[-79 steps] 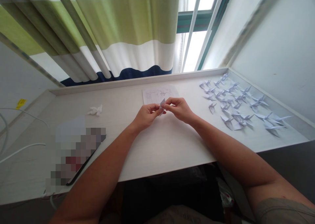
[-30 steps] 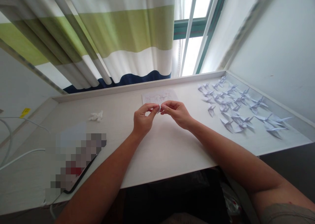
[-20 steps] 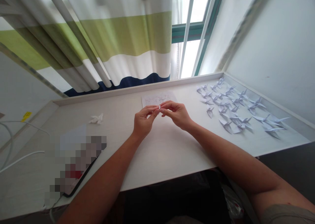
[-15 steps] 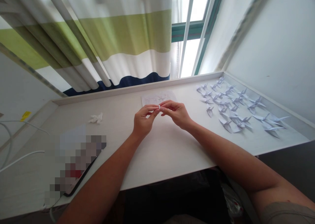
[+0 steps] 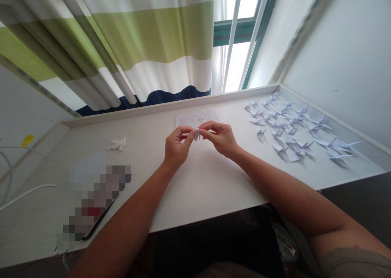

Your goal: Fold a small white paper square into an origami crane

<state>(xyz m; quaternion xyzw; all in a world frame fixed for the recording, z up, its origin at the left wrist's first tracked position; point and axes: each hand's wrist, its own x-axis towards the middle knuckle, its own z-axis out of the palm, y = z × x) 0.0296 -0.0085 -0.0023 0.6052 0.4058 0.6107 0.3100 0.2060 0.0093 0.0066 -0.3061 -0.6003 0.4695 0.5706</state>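
Note:
Both hands meet over the middle of the white desk (image 5: pixel 198 188). My left hand (image 5: pixel 177 145) and my right hand (image 5: pixel 220 137) each pinch one side of a small folded piece of white paper (image 5: pixel 197 133) between thumb and fingertips, held just above the desk top. Most of the paper is hidden by the fingers. Just behind the hands lies a printed sheet (image 5: pixel 195 118) flat on the desk.
Several folded white paper cranes (image 5: pixel 290 131) are spread over the right part of the desk. A crumpled bit of white paper (image 5: pixel 118 143) lies at the left. A blurred flat object (image 5: pixel 91 196) and white cables (image 5: pixel 18 192) are at the near left. A striped curtain (image 5: pixel 122 45) hangs behind.
The hands stay pinched on the folded paper, shifting only slightly. The small paper shows a little more between the fingertips than half a second ago. The view has tilted a bit.

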